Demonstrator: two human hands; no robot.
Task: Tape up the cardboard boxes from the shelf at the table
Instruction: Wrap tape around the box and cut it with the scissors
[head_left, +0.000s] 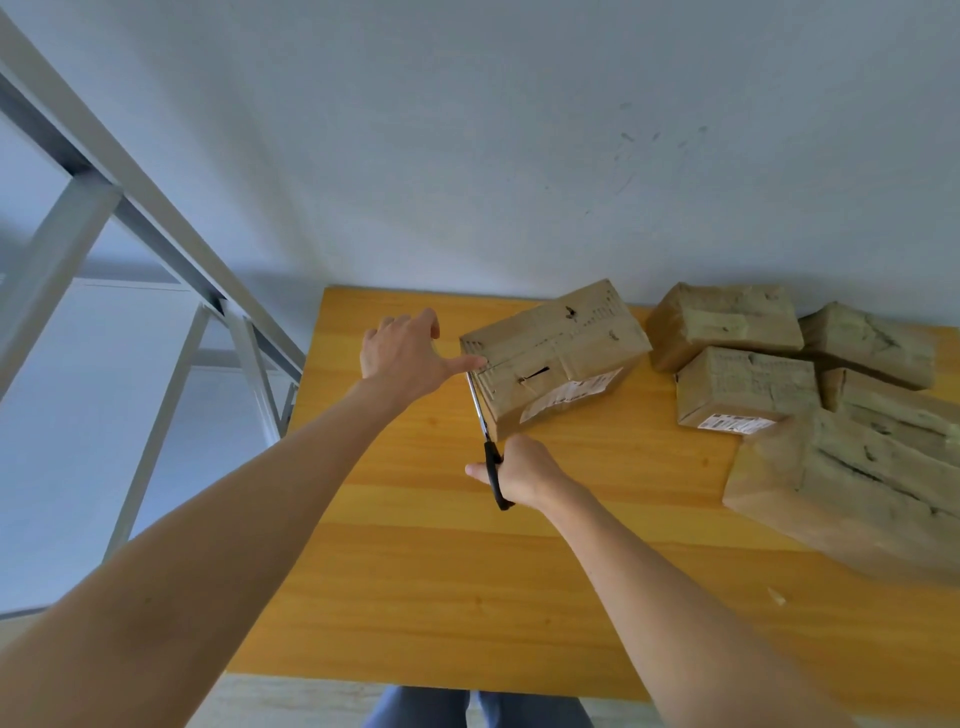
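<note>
The right hand (524, 470) has its fingers curled round the black handles of a pair of scissors (484, 431). The thumb sticks out to the left, and the blades run away from it toward the far left, up along the left end of a cardboard box (556, 353). The tips reach the box's top left corner. There the thumb of the left hand (405, 353) stretches right to touch the edge, with the other fingers bent loosely on the far side. Whether they pinch a strip of clear tape I cannot tell, since none shows plainly. This box lies at an angle on the far middle of the orange wooden table (415, 571), its printed label (571, 392) on the near side. The step looks like cutting the tape at the box's end. To do it well, keep the strip taut with the left hand, close the blades tight against the cardboard edge so no long tail is left, and keep the thumb clear of the tips. Then rub the cut end down flat. To the right, a cluster of taped boxes (748, 387) lies against the wall, and a grey metal shelf frame (156, 218) stands to the left.
</note>
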